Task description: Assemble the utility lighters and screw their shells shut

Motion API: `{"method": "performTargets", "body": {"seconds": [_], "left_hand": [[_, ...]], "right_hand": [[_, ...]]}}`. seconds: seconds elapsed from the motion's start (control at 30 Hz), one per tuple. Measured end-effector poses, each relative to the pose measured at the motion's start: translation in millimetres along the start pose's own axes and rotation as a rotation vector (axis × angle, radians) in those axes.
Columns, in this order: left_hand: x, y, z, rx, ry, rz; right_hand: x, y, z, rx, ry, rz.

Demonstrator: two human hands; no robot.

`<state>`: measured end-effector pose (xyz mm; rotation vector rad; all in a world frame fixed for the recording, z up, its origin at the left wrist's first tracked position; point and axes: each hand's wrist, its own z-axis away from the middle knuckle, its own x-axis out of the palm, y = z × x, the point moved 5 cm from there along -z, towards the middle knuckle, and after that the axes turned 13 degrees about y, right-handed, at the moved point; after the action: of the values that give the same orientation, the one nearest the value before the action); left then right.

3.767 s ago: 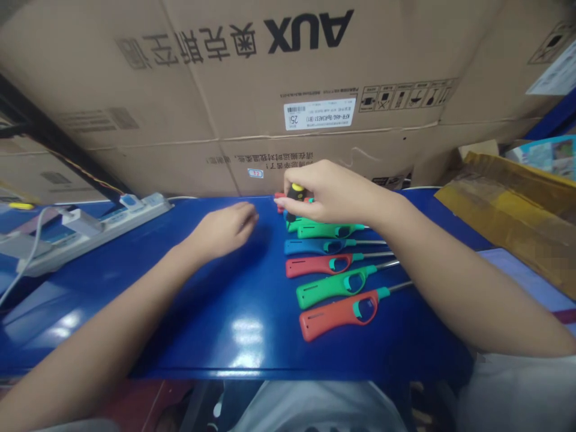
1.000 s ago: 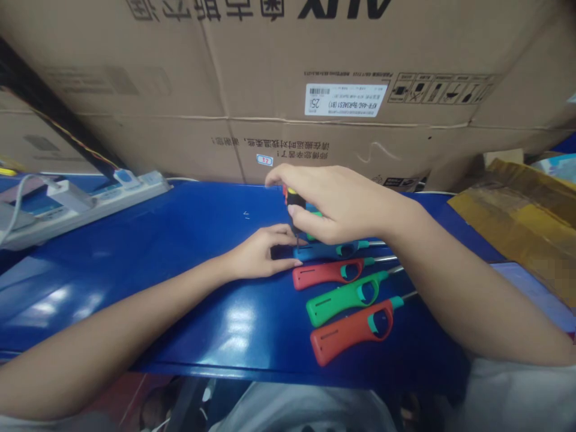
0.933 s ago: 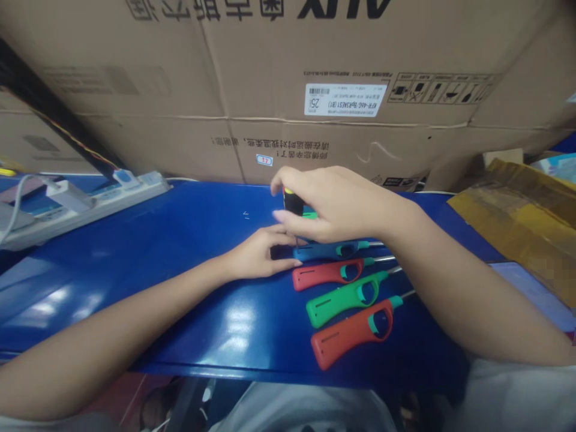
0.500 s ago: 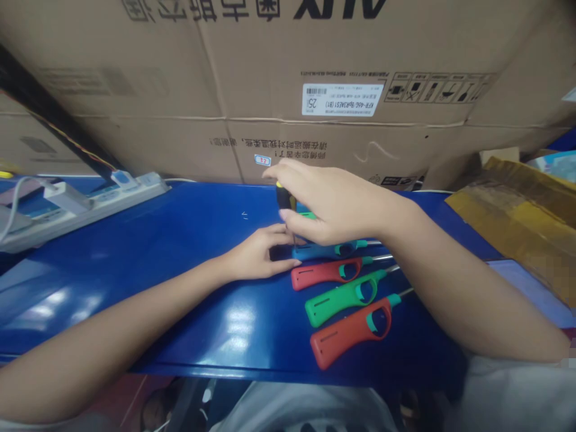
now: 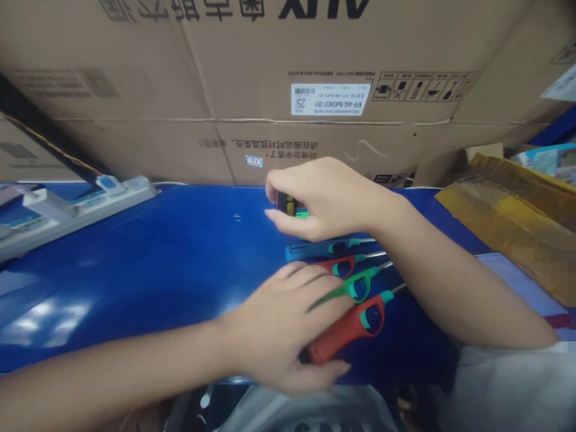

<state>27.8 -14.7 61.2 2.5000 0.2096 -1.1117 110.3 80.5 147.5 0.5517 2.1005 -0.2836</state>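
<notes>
1. Far left, a white power strip (image 5: 103, 210) rests on the blue table (image 5: 189, 264), apart from the work.
2. In the centre, the left hand (image 5: 288, 327) is spread palm-down over the nearest lighter handles, thumb at the near side of the front red lighter (image 5: 335, 336); whether it presses is unclear.
3. Just above it, the right hand (image 5: 330, 198) pinches a black-and-yellow tool (image 5: 288, 205) over the back of the row, near the blue lighter (image 5: 308, 249). The tool's tip cannot be made out.
4. The lighters lie in a row, handles left, metal stems right. Work seems under way, but nothing visible separates finished lighters from those left.
5. Counted: one power strip, two hands, one tool, at least five lighters: the front and middle red lighter (image 5: 327, 266), the near green lighter (image 5: 372, 277), the far green lighter (image 5: 302, 215) and the blue one. The right hand may hide more.
</notes>
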Motion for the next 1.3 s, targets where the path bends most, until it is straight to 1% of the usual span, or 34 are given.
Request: {"method": "performTargets", "body": {"seconds": [0.03, 0.1, 0.23, 0.37, 0.47, 0.6, 0.7, 0.77, 0.87, 1.0, 1.07, 1.13, 1.23, 1.27, 1.3], "left_hand": [[8.2, 7, -2, -0.04, -0.06, -0.009], [22.5, 10, -7, -0.119, -0.127, -0.031], [42.0, -6, -15, -0.233, -0.132, -0.086], [51.8, -21, -13, -0.288, -0.171, -0.138], [51.0, -24, -7, -0.259, -0.197, -0.145], [43.8, -27, -2, -0.157, -0.203, -0.152], [39.4, -30, 0, -0.086, -0.235, -0.14], [36.5, -33, 1, -0.065, -0.257, -0.128], [32.7, -37, 4, -0.043, -0.289, -0.11], [29.2, -39, 5, -0.021, -0.305, -0.1], [25.9, -37, 2, 0.003, -0.264, -0.105], [17.3, -30, -2, 0.1, -0.142, -0.08], [-8.7, -18, -3, 0.305, 0.176, -0.067], [-18.7, -18, -2, 0.337, 0.277, -0.087], [-28.0, -21, 0, 0.331, 0.357, -0.121]], "right_hand": [[0, 0, 0, 0.001, -0.004, 0.017], [-1, -2, 0, 0.005, -0.022, 0.039], [-2, -3, 0, 0.047, -0.06, 0.088], [-2, -1, 0, 0.091, -0.112, 0.113], [-3, 1, 0, 0.105, -0.116, 0.143], [-3, 2, 0, 0.103, -0.115, 0.124], [-3, 2, 1, 0.089, -0.106, 0.13], [-2, 1, 2, 0.076, -0.109, 0.11], [0, 1, 2, 0.099, -0.127, 0.065], [-2, 0, 1, 0.082, -0.116, 0.08], [-2, 0, 1, 0.083, -0.113, 0.072], [-3, 0, 1, 0.078, -0.094, 0.082], [-4, -1, 1, 0.051, -0.084, 0.083], [-4, -2, 1, 0.051, -0.091, 0.073], [-4, -2, 1, 0.054, -0.099, 0.066]]}}
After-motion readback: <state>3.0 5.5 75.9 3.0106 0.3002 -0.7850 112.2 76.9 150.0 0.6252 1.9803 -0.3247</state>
